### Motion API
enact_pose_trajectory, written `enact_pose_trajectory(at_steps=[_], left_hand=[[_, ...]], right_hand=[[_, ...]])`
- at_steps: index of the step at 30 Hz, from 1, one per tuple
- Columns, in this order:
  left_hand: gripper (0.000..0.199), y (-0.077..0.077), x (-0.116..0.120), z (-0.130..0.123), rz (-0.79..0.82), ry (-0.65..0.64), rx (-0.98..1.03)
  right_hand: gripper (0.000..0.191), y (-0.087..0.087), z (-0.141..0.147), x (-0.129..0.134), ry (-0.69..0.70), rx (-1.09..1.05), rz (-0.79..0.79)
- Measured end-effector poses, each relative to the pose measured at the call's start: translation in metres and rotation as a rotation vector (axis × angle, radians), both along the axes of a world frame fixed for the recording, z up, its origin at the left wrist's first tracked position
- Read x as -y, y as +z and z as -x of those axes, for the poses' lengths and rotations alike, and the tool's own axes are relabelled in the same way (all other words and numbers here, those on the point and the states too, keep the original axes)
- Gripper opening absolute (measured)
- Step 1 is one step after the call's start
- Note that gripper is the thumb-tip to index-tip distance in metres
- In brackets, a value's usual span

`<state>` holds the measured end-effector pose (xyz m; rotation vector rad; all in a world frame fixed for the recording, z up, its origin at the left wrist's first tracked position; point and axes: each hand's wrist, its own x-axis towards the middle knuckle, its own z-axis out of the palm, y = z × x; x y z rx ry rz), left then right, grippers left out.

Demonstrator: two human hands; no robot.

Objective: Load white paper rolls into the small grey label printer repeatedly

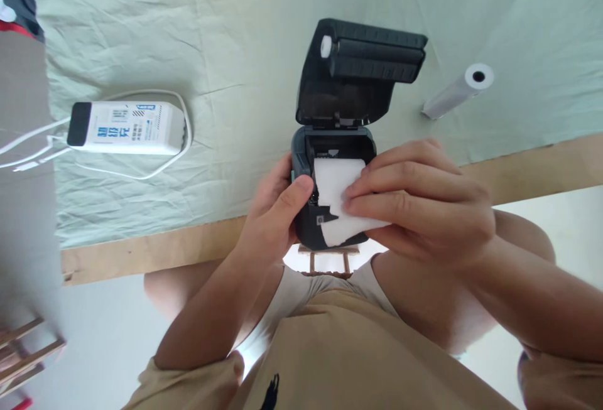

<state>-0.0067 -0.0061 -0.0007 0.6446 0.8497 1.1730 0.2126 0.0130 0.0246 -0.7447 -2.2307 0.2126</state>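
Observation:
A small dark printer is tilted at the table's front edge, its black lid swung up and showing a roller. My left hand is wrapped round the printer's left side, thumb on its rim. White paper lies in the open compartment, and a torn-edged end of it sticks out over the printer's front. My right hand has its fingers closed on the paper's right side; its fingertips are partly hidden by the paper.
A white power bank with a black end and white cables lies at the left on the green cloth. To the right stands a white paper roll. The wooden table edge runs before my legs.

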Motion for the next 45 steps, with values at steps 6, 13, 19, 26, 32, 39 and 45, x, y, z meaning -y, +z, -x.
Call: enact_pose_trajectory(at_steps=[6, 13, 19, 26, 32, 39, 45], left_hand=[[0.024, 0.0, 0.001, 0.005, 0.035, 0.012, -0.049], [0.083, -0.007, 0.0, 0.012, -0.145, -0.161, -0.03], [0.087, -0.001, -0.001, 0.009, -0.099, -0.106, -0.128], [0.094, -0.007, -0.003, 0.012, -0.157, -0.108, -0.191], [0.093, -0.007, -0.003, 0.012, -0.138, -0.113, -0.187], [0.084, -0.012, -0.001, 0.015, -0.175, -0.16, -0.103], [0.05, 0.014, 0.004, 0.003, 0.055, -0.075, -0.142]], right_hand=[[0.013, -0.004, 0.001, 0.002, 0.019, 0.017, 0.026], [0.031, -0.01, -0.001, -0.002, 0.069, 0.015, 0.018], [0.016, -0.015, 0.003, -0.007, -0.097, -0.236, -0.077], [0.068, -0.022, -0.001, -0.021, -0.206, -0.319, 0.262], [0.043, -0.026, -0.006, -0.022, -0.191, -0.42, 0.28], [0.051, -0.022, -0.007, -0.017, -0.062, -0.189, 0.666], [0.056, -0.024, -0.009, -0.02, 0.009, -0.179, 0.652]])
